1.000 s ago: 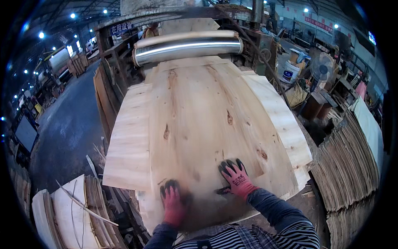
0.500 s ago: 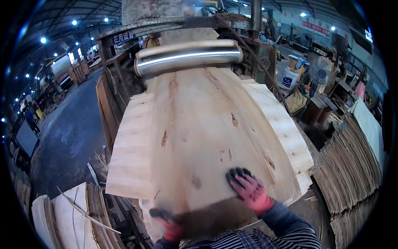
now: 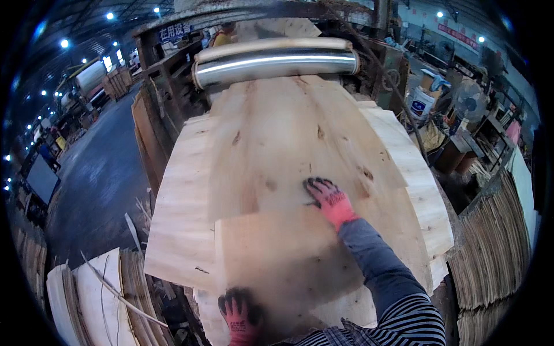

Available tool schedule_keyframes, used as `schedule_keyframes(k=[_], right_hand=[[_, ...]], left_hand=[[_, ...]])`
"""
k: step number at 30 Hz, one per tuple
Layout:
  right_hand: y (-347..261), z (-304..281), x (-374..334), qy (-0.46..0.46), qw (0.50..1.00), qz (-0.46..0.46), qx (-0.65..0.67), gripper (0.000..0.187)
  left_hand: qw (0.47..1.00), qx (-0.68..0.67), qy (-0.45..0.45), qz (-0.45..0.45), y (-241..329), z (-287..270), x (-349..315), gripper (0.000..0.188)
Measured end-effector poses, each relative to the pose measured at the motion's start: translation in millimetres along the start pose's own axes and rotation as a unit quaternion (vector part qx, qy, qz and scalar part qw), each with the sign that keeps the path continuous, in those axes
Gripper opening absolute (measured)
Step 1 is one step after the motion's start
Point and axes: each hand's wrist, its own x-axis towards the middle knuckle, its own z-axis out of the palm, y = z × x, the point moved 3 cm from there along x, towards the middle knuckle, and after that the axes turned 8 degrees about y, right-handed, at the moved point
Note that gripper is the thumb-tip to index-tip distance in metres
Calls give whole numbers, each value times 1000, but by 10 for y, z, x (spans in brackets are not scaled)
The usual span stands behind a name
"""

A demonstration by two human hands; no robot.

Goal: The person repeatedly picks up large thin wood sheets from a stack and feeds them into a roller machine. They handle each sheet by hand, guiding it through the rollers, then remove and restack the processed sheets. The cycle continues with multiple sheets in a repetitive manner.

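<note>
A wood veneer sheet [image 3: 277,135] with brown streaks and dark knots lies lengthwise, its far end at a shiny metal roller [image 3: 277,68]. Flat on this sheet, near its closer end, rests my right hand [image 3: 330,203] in a pink glove with black fingertips, fingers stretched out. Below it shows a second veneer sheet [image 3: 271,242], partly covered. At the lower left, my left hand [image 3: 238,318], gloved alike, has its fingers spread over the near left edge of the stack; whether it touches is hard to tell. Paler veneer sheets [image 3: 179,213] stick out on both sides.
Veneer stacks stand at the lower left [image 3: 95,294] and right [image 3: 487,248], the left one with a thin wood strip across it. Beyond the right side are a white bucket [image 3: 420,104] and a fan [image 3: 469,101]. Someone in yellow [image 3: 222,37] is partly visible behind the roller.
The top sheet has slid away from me toward the roller, baring the sheet beneath. My right arm has reached forward with it. My left hand stays near the edge, fingers now spread.
</note>
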Motion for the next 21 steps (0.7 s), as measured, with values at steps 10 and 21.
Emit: schedule_keyframes(k=[10,21], right_hand=[[-797,-156,-387,-76,997,-7,6,70],[-1382,-731,-2727,-245,948,200,-44,83]], left_hand=[[986,-120,107,-48,-235,-187,-83,83],[993,-108,-5,-56,-703,-102,-415,57]])
